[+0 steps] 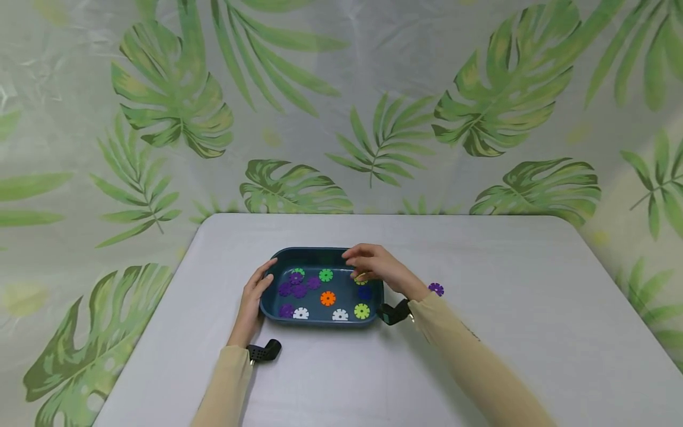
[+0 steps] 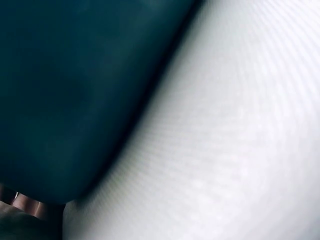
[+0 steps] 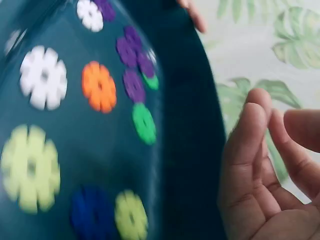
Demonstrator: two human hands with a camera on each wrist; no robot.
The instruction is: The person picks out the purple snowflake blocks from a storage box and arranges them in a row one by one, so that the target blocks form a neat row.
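A dark blue plastic basin point(image 1: 322, 324) holds several notched snowflake discs, among them an orange disc point(image 1: 328, 298), a green disc point(image 1: 326, 275), a purple disc point(image 1: 300, 290), a white disc point(image 1: 340, 315) and a yellow-green disc point(image 1: 361, 311). At the basin's left end my left hand point(image 1: 253, 299) grips the rim and side. My right hand point(image 1: 376, 264) hovers over the right end with loosely bent fingers. Nothing shows between its thumb and fingers point(image 3: 247, 135) in the right wrist view. A dark blue disc point(image 3: 92, 214) lies below it.
Another purple disc point(image 1: 436, 289) lies on the white table point(image 1: 507, 320), just beyond my right wrist. A leaf-patterned curtain point(image 1: 373, 107) hangs behind the table. Black wrist cameras sit on both wrists.
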